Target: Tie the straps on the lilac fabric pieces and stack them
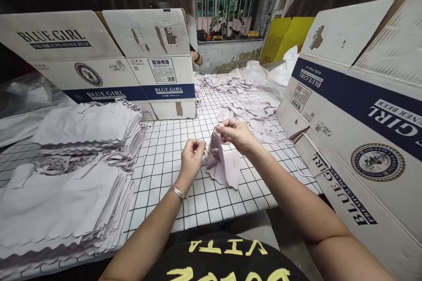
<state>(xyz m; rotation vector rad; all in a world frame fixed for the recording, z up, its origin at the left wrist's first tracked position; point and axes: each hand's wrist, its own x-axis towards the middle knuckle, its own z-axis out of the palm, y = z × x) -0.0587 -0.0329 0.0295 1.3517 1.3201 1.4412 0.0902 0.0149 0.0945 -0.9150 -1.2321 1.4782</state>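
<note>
In the head view, my right hand (237, 135) pinches the upper edge of a pale lilac fabric piece (227, 167). The cloth hangs folded from those fingertips, its lower part resting on the checked tabletop (171, 153). Just left of it is my left hand (193, 156), a bracelet on its wrist, with thumb and fingers pressed together. Whatever sits in that pinch is too small or hidden to make out. More loose lilac pieces (252, 112) lie scattered beyond my hands.
Two stacks of lilac fabric pieces, a rear stack (85, 125) and a front stack (62, 202), fill the table's left side. A cardboard box (138, 74) stands behind them. Another large box (359, 109) rises at the right. A person's hand (197, 58) shows at the far end.
</note>
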